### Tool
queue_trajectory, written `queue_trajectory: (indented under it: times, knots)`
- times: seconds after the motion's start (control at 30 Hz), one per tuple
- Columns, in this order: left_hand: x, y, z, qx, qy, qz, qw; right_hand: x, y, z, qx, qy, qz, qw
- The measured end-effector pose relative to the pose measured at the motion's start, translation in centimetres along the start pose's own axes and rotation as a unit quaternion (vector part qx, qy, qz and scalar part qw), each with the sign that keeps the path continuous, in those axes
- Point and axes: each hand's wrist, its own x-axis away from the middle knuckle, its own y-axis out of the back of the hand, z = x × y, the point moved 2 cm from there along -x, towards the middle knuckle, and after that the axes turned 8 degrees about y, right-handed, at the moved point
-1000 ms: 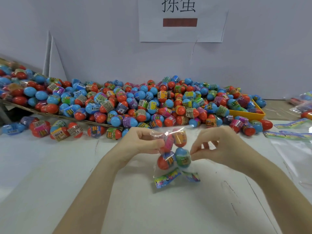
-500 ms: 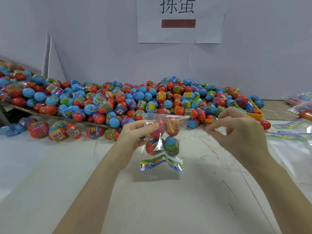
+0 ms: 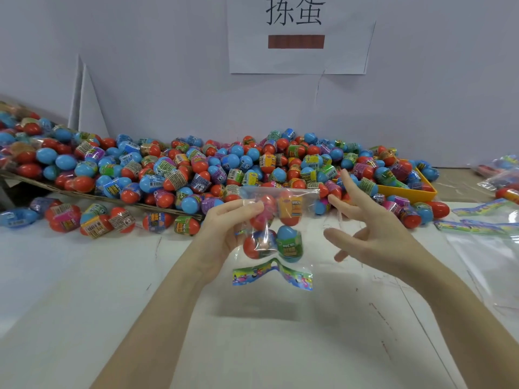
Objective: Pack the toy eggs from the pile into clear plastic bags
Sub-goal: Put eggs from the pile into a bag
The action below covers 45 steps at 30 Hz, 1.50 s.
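My left hand (image 3: 224, 231) grips a clear plastic bag (image 3: 278, 273) by its upper left side and holds it above the white table. Inside the bag are several toy eggs, among them an orange-labelled one (image 3: 290, 209) and a blue one with a green label (image 3: 289, 244). The bag's colourful printed strip hangs at the bottom. My right hand (image 3: 368, 234) hovers just right of the bag with fingers spread, holding nothing. A big pile of red and blue toy eggs (image 3: 196, 172) lies along the wall behind.
A yellow tray (image 3: 407, 192) with eggs sits at the back right. Flat clear bags with printed strips (image 3: 483, 228) lie at the right. A brown board (image 3: 84, 193) carries the left part of the pile. White table surface (image 3: 252, 346) lies in front.
My right hand let go of the bag's top and spread its fingers beside the bag. The left hand lifted the bag slightly while holding it alone.
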Motion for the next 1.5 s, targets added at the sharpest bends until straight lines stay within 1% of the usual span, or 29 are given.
queue_trajectory:
  times: [0.1,0.2,0.3,0.4,0.43,0.47,0.53,0.6,0.67,0.7,0.73,0.77,0.8,0.87,0.93,1.0,1.07,1.1,1.13,1.17,1.2,1.23,1.27,1.3,1.33,1.37,1.4,1.47,1.5]
  knots:
    - [0.0,-0.5,0.0,0.017,-0.002,-0.004,1.0,-0.2,-0.2,0.3,-0.145,-0.031,0.042,0.988]
    - [0.0,-1.2,0.4,0.02,-0.009,0.016,1.0,0.1,-1.1,0.8,-0.192,-0.022,0.085,0.977]
    - [0.1,-2.0,1.0,-0.013,-0.009,0.031,0.999,0.0,-2.0,1.1,-0.249,-0.007,0.069,0.966]
    - [-0.1,-2.9,1.1,-0.071,-0.012,-0.025,0.997,-0.2,-2.1,1.0,-0.273,-0.034,0.036,0.961]
    - [-0.3,-3.1,1.1,-0.061,0.002,-0.053,0.997,-0.2,-1.9,1.0,-0.284,-0.041,0.033,0.958]
    - [-0.3,-3.1,1.2,-0.023,0.029,-0.058,0.998,-0.2,-1.7,0.9,-0.301,-0.045,0.037,0.952]
    - [-0.6,-3.5,1.6,0.061,0.094,-0.002,0.994,0.0,-1.5,1.0,-0.333,-0.042,0.077,0.939]
    - [0.1,-4.1,1.8,0.103,0.142,0.091,0.98,0.3,-1.5,1.4,-0.338,-0.023,0.151,0.929]
    - [1.2,-5.3,1.3,0.076,0.164,0.227,0.957,0.6,-1.7,1.6,-0.324,-0.015,0.223,0.919]
    - [1.8,-5.8,1.1,0.036,0.159,0.287,0.944,0.7,-1.8,1.6,-0.316,-0.021,0.25,0.915]
    - [2.3,-6.2,0.8,0.007,0.173,0.326,0.929,0.8,-1.7,1.5,-0.309,-0.032,0.268,0.912]
    - [2.4,-6.4,0.8,-0.002,0.198,0.327,0.924,0.9,-1.6,1.4,-0.306,-0.042,0.278,0.909]
    - [2.4,-6.5,1.0,-0.015,0.215,0.297,0.93,0.9,-1.5,1.3,-0.306,-0.05,0.28,0.908]
    - [2.1,-5.6,2.3,-0.041,0.259,0.2,0.944,0.7,-1.3,0.9,-0.314,-0.065,0.264,0.91]
    - [1.8,-5.4,2.4,-0.056,0.276,0.106,0.954,0.5,-0.7,0.4,-0.313,-0.085,0.236,0.916]
    - [1.3,-5.1,2.1,-0.116,0.249,0.086,0.958,0.9,0.5,0.1,-0.288,-0.095,0.231,0.925]
    - [1.1,-4.6,1.6,-0.175,0.204,0.104,0.958,1.5,2.2,-0.3,-0.245,-0.101,0.22,0.939]
    - [0.9,-4.3,1.5,-0.177,0.185,0.095,0.962,1.6,3.3,-0.5,-0.246,-0.102,0.189,0.945]
    - [0.7,-4.0,1.5,-0.171,0.166,0.073,0.968,1.8,4.5,-1.0,-0.278,-0.098,0.112,0.949]
    - [0.6,-3.8,1.5,-0.165,0.149,0.047,0.974,1.8,5.7,-1.6,-0.317,-0.088,-0.004,0.944]
    - [0.3,-3.7,1.6,-0.154,0.138,0.018,0.978,1.9,6.8,-2.4,-0.347,-0.089,-0.139,0.923]
    - [0.0,-3.5,1.9,-0.135,0.129,-0.007,0.982,2.0,7.7,-3.4,-0.348,-0.106,-0.276,0.89]
    - [-0.3,-3.3,2.0,-0.11,0.122,-0.033,0.986,2.2,8.2,-4.5,-0.338,-0.127,-0.393,0.846]
    - [-0.6,-3.2,2.1,-0.089,0.114,-0.057,0.988,2.2,8.4,-5.3,-0.354,-0.145,-0.478,0.79]
    - [-0.8,-3.2,2.2,-0.075,0.108,-0.075,0.988,1.8,8.0,-5.7,-0.379,-0.154,-0.517,0.752]
    - [-1.0,-3.2,2.3,-0.065,0.101,-0.084,0.989,1.4,7.3,-5.7,-0.35,-0.165,-0.515,0.765]
    - [-1.0,-3.3,2.4,-0.056,0.092,-0.086,0.991,0.8,6.3,-5.2,-0.286,-0.161,-0.483,0.812]
    - [-0.8,-3.7,2.5,-0.031,0.071,-0.061,0.995,-0.5,3.6,-3.2,-0.169,-0.083,-0.358,0.915]
    - [-0.6,-3.9,2.4,-0.019,0.066,-0.04,0.997,-0.9,2.0,-1.7,-0.139,-0.036,-0.265,0.954]
